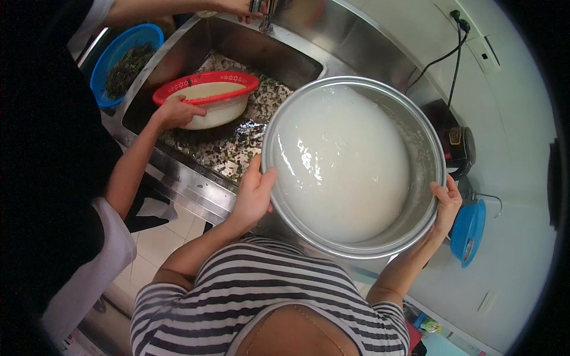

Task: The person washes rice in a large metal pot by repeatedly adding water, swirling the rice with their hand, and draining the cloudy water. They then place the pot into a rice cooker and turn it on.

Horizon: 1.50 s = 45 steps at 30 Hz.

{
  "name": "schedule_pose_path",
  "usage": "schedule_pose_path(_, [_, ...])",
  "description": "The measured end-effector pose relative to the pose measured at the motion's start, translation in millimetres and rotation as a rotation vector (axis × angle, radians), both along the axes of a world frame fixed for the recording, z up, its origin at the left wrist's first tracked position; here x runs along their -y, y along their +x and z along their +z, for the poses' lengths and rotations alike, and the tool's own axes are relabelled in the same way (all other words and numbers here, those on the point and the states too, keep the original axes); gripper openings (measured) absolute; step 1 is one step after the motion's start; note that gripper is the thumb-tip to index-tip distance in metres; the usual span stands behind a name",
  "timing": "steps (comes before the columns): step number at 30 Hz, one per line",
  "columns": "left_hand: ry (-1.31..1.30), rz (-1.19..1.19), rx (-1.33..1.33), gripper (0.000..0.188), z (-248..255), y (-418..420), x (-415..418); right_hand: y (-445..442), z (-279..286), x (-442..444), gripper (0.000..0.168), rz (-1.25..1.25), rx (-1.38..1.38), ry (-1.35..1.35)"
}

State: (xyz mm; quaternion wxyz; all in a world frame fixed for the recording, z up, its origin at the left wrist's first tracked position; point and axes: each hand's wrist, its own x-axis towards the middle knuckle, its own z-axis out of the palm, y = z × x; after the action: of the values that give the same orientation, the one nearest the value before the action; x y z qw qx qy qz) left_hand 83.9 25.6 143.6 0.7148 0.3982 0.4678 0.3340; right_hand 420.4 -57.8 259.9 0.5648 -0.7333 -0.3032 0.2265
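Note:
Both my hands hold a large round metal pot [423, 120] by its rim, tilted towards the sink. Cloudy white water [343, 160] lies in it, and white residue, perhaps rice, clings to the bare inner wall. My left hand [254, 189] grips the rim on the left, thumb on top. On the right side my right hand [446, 200] has its fingers over the rim, the palm partly hidden behind the pot. Below and left of the pot is the stainless steel sink [285, 55], its floor covered by water with dark green leaf bits.
A co-worker's hand [178, 113] tilts a red-rimmed basin [240, 80] in the sink; their other hand [240, 9] is at the faucet [266, 20]. A blue basin [95, 82] of dark greens stands left. Right are a dark appliance [461, 147], power cords [455, 66] and another blue basin [474, 236].

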Motion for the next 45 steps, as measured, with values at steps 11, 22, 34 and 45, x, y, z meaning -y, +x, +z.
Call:
schedule_pose_path(11, [-0.075,0.027,0.017,0.033,-6.5,-12.5,-4.0,-12.5,6.6,-15.6,0.038,0.058,0.073,-0.033])
schedule_pose_path(22, [-0.09,0.034,0.061,0.033,-6.4,-15.8,-9.5,-20.4,13.1,-23.3,0.038,0.093,0.05,-0.009])
schedule_pose_path(34, [-0.126,0.054,0.077,0.035,-9.0,-19.8,-7.2,-28.1,20.5,-28.6,0.04,0.113,0.076,-0.011])
schedule_pose_path(45, [-0.124,0.073,0.102,0.033,-16.1,-20.2,-6.7,-23.2,23.0,-27.6,0.043,0.133,0.055,-0.028])
